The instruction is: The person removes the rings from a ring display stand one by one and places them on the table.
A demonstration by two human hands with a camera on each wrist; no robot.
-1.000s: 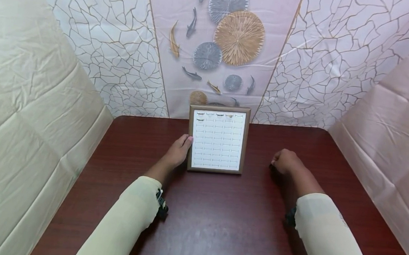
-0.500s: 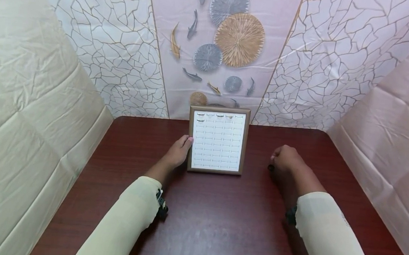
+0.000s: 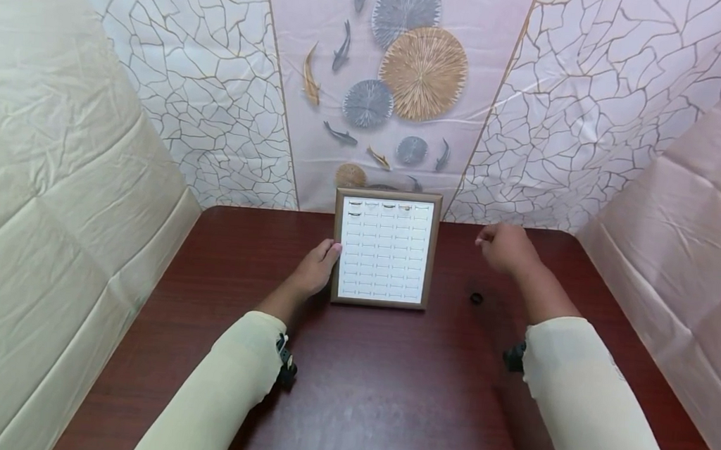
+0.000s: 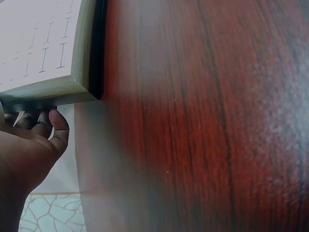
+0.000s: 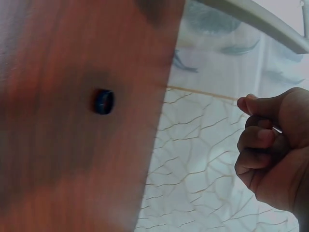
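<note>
My left hand (image 3: 315, 267) grips the left edge of a framed white ring display board (image 3: 382, 269), thumb on the front side and fingers behind. The board stands upright near the back of the table. Several rings (image 3: 354, 214) sit in its upper slots, most in the top row. A dark ring (image 5: 101, 102) lies on the table to the right of the board, bluish in the right wrist view. Raised above and behind that ring is my right hand (image 3: 507, 248), fingers curled, thumb and forefinger tips together. No object shows clearly in it; a small bright sliver appears between its fingers.
The dark red wooden table (image 3: 372, 395) reflects light at its front. A patterned cloth (image 3: 533, 125) hangs behind it, and pale quilted cloth (image 3: 70, 195) slopes up at both sides. Each wrist carries a small black camera.
My right hand has lifted up and back from beside the dark ring, leaving the ring in full view on the table. The left hand and board hold still.
</note>
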